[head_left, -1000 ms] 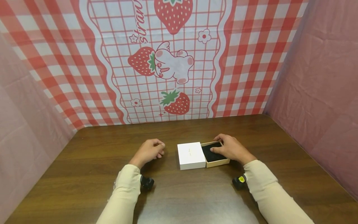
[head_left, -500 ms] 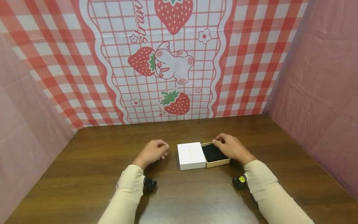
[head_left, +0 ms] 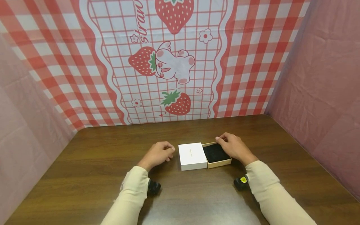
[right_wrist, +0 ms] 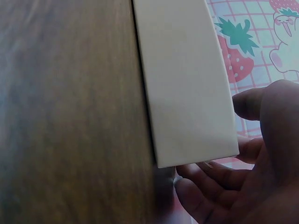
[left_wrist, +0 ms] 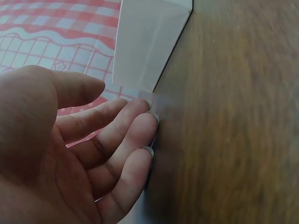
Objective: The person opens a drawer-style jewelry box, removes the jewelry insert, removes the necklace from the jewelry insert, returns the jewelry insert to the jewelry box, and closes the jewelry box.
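A square white box lid (head_left: pixel 192 153) with small gold print lies flat on the brown table. Against its right side stands an open box base (head_left: pixel 218 163), cream outside with a black pad (head_left: pixel 216 153) inside. My left hand (head_left: pixel 159 153), fingers loosely bent, is low over the table just left of the lid. In the left wrist view a gap shows between the fingertips (left_wrist: pixel 148 106) and the pale box side (left_wrist: pixel 149 46). My right hand (head_left: pixel 234 147) is at the base's far right corner, thumb above the far rim. Contact there is partly hidden.
The wooden table (head_left: pixel 180 200) runs up to a red checked strawberry cloth (head_left: pixel 174 62) at the back. Pink cloths hang at the left (head_left: pixel 28 125) and right (head_left: pixel 323 93). Each wrist wears a small black camera.
My left hand has moved right, closer to the lid. My right thumb has come off the black pad to the far rim. Lid and base have not moved.
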A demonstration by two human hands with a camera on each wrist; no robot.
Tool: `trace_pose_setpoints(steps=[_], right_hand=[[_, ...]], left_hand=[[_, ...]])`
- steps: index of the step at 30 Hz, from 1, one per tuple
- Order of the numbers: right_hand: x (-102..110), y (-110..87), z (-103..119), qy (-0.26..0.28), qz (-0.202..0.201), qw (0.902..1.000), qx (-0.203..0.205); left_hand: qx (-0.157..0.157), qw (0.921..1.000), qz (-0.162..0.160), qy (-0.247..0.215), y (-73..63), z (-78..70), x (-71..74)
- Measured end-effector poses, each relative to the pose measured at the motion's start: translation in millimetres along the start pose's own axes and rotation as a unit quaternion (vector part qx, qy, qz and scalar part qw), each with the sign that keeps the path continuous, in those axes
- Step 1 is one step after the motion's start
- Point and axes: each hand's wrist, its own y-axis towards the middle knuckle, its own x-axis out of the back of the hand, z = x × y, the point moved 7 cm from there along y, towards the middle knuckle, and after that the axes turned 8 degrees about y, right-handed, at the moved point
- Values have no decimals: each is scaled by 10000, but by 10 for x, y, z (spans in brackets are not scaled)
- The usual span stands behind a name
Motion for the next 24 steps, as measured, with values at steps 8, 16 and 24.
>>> trace_pose_setpoints(steps=[8,16,24], right_hand=[[3,7,-18,3,-13,10000,-84],[1,7,-14,-10,3,9999,-117],[10,-4,-9,-8,-8,9999,-110]], left_hand=[[7,9999,96,42,-14,-47,-57],[-28,9997,240,63,-27,-76,-97],[-53,9996,291,16,-21,-97,-123]])
